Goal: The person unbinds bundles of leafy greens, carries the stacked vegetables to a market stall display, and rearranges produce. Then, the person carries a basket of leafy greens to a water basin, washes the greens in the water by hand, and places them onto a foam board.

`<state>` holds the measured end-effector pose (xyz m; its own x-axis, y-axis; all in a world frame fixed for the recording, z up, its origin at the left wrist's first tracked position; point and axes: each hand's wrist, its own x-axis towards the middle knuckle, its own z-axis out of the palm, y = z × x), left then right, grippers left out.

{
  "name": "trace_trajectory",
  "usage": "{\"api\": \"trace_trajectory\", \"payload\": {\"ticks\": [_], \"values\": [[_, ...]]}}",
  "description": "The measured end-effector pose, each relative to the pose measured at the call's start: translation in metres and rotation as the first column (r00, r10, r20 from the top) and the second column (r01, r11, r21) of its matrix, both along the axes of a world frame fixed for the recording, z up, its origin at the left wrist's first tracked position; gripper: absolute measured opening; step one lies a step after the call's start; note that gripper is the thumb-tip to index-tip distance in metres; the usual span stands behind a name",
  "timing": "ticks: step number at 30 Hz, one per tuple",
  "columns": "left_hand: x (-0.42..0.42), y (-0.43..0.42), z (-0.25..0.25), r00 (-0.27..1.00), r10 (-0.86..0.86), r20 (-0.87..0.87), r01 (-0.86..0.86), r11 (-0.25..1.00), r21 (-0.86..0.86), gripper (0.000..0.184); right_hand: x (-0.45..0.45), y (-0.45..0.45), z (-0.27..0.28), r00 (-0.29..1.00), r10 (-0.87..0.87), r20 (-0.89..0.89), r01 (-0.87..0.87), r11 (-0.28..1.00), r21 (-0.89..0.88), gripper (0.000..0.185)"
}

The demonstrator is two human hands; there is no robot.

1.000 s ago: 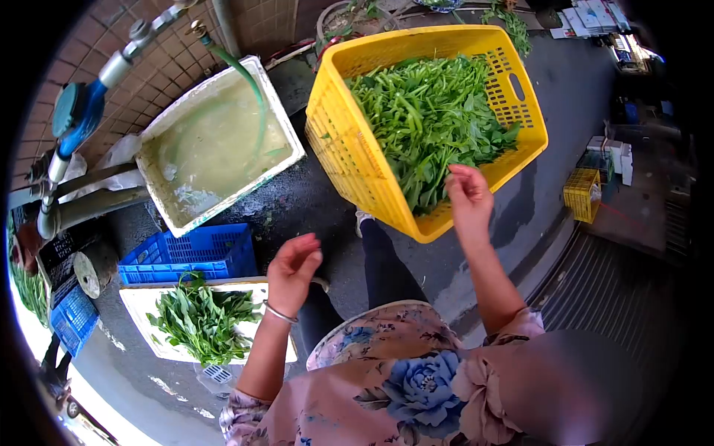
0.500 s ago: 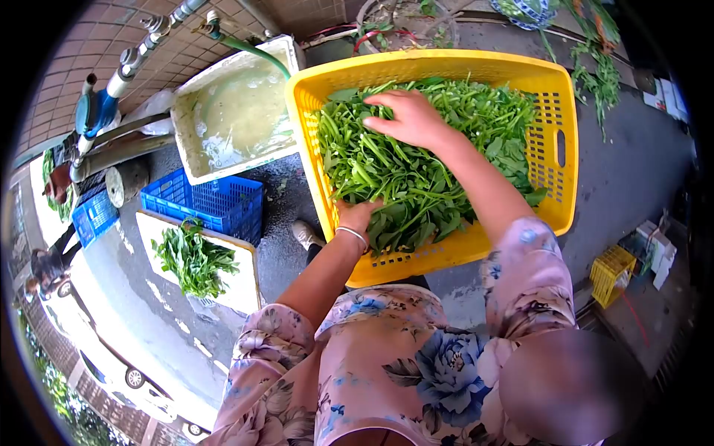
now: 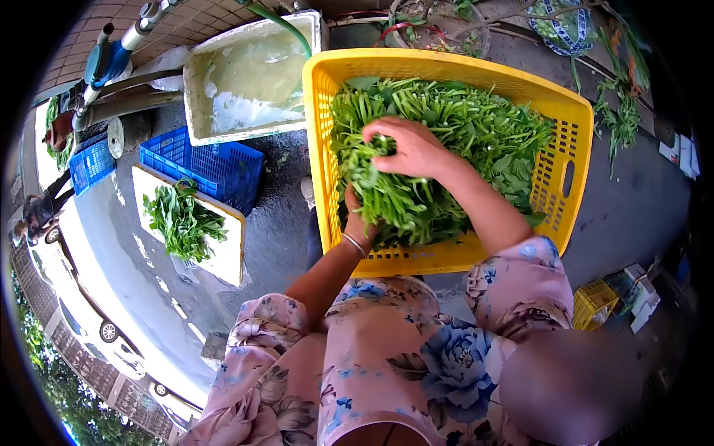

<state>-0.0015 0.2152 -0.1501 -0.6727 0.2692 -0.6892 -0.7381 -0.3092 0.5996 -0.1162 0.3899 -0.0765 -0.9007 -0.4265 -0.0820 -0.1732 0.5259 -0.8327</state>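
Both sets of fingers (image 3: 384, 128) clasp slender, leafy green stems (image 3: 372, 171) inside a perforated yellow plastic crate (image 3: 439, 262).

blouse (image 3: 370, 334): light pink cloth, printed with flowers in blue, dusty pink and grey-brown.
big flower (image 3: 459, 369): the largest print, on the right side of the chest, with many layered blue petals and a darker middle.
printed leaves (image 3: 409, 366): dark, brownish grey, pointed, beside the blue petals.
lower front (image 3: 383, 288): small blue blossoms, near the edge of the cloth.
left sleeve (image 3: 269, 323): short and loose, same pink, with pale flowers and grey leaves.
right sleeve (image 3: 522, 286): also short and loose, with blue flower print and darker print below.
neckline (image 3: 375, 419): rounded edge, in pink.
bracelet (image 3: 355, 246): one thin, pale, shiny band on the left wrist.
trouser leg (image 3: 314, 236): dark, mostly hidden.
shoe (image 3: 307, 192): light greyish, only partly visible.
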Motion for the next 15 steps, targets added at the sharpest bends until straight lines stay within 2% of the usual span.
{"api": "trace_trajectory", "payload": {"ticks": [1,2,4,6,7,8,10,12,13,15], "values": [[0.007,-0.002,0.014,0.982,-0.126,-0.144,0.115,0.99,-0.083,0.079,0.02,0.011,0.012,1.0,-0.021,-0.023,0.021,1.0,0.016,0.033],[0.006,-0.004,0.039,0.979,-0.202,-0.007,0.202,0.979,0.014,0.078,0.042,0.022,0.017,0.992,-0.075,-0.106,0.07,0.996,-0.047,0.031],[0.012,-0.013,0.052,0.981,-0.168,-0.102,0.191,0.936,0.297,0.074,0.079,0.039,0.03,0.98,-0.164,-0.108,0.159,0.986,-0.053,0.028],[0.001,-0.029,0.067,0.938,-0.269,0.219,0.195,0.931,0.309,0.072,0.106,0.044,0.034,0.972,-0.234,-0.035,0.23,0.969,-0.095,0.028],[-0.006,-0.031,0.067,0.869,-0.18,0.461,0.001,0.932,0.362,0.073,0.115,0.04,0.036,0.97,-0.242,-0.005,0.241,0.967,-0.089,0.028],[-0.02,-0.031,0.065,0.822,-0.219,0.526,-0.06,0.885,0.462,0.068,0.12,0.035,0.038,0.968,-0.251,0.025,0.252,0.964,-0.084,0.028],[-0.056,-0.018,0.07,0.702,-0.224,0.676,-0.161,0.875,0.457,0.076,0.122,0.025,0.046,0.978,-0.209,-0.018,0.209,0.978,0.003,0.028],[-0.085,0.002,0.078,0.645,-0.314,0.697,0.045,0.926,0.375,0.094,0.125,0.02,0.044,0.983,-0.172,-0.062,0.175,0.984,0.043,0.029],[-0.092,0.013,0.073,0.621,-0.34,0.707,0.209,0.94,0.269,0.085,0.126,0.017,0.046,0.983,-0.176,-0.061,0.179,0.983,0.05,0.029],[-0.089,0.028,0.062,0.655,-0.378,0.654,0.305,0.924,0.229,0.073,0.123,0.009,0.051,0.986,-0.077,-0.149,0.093,0.991,0.101,0.031]]}}
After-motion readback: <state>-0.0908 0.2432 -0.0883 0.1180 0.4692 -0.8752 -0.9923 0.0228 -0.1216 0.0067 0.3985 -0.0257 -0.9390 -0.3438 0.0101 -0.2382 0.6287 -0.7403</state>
